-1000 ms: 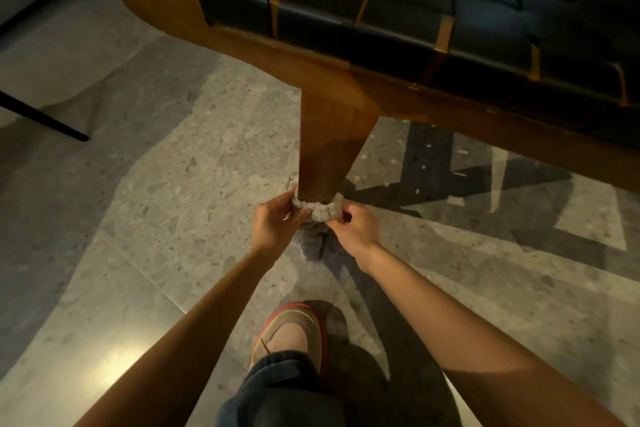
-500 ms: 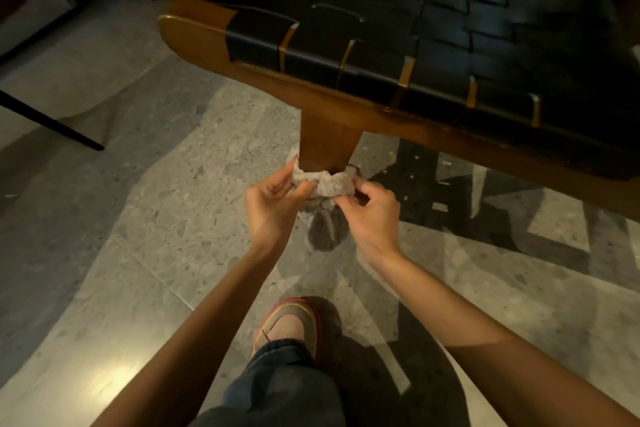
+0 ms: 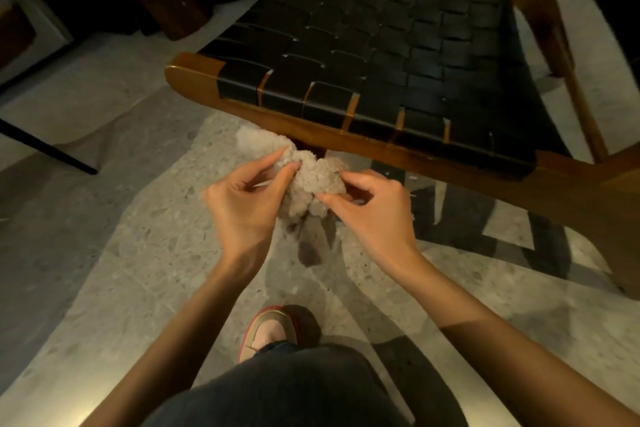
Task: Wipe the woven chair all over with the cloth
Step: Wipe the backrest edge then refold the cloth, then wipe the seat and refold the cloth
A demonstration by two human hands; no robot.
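Left hand (image 3: 242, 198) and right hand (image 3: 372, 210) both pinch the bunched cloth (image 3: 308, 180), just below the chair (image 3: 381, 80) seat's front rail.

The chair (image 3: 363, 87) has a seat of black straps in a basket-weave check, on a warm honey-brown wooden frame. The cloth (image 3: 311, 180) is fluffy, pale beige-grey. The floor (image 3: 114, 218) is grey speckled terrazzo. 1 shoe (image 3: 268, 329) shows, tan with a red rim, under dark trousers (image 3: 294, 388).
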